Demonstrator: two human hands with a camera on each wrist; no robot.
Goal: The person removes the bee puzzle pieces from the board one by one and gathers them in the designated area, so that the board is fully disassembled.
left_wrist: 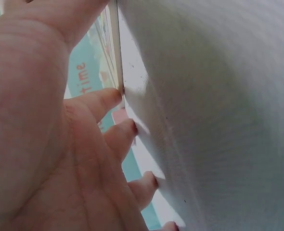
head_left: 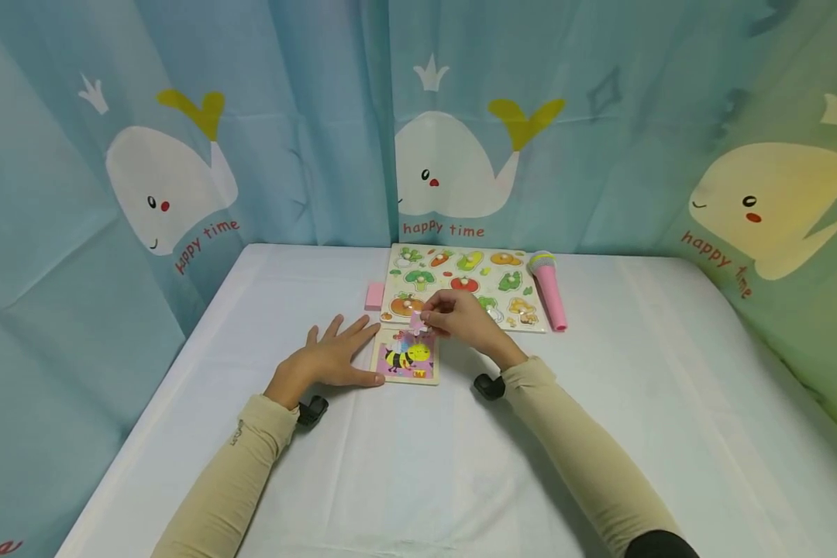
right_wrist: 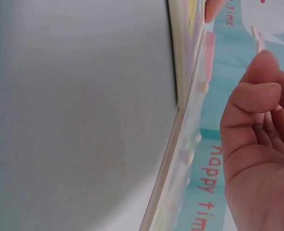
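Observation:
A small square bee jigsaw puzzle (head_left: 408,358) in a pale wooden frame lies on the white table. My right hand (head_left: 458,318) pinches a pinkish-purple puzzle piece (head_left: 418,322) above the puzzle's far edge; in the right wrist view the piece (right_wrist: 258,39) juts from between thumb and fingers. With fingers spread, my left hand (head_left: 332,358) rests on the table at the puzzle's left side. Its thumb touches the near left corner and its index fingertip lies by the far left corner. The right hand partly hides the puzzle's far right part.
Behind the puzzle lies a vegetable peg board (head_left: 441,263) with several knobbed pieces. A pink toy microphone (head_left: 549,291) leans along its right side, and a small pink block (head_left: 374,296) sits at its left. Whale-print curtains (head_left: 321,155) enclose the table (head_left: 390,480).

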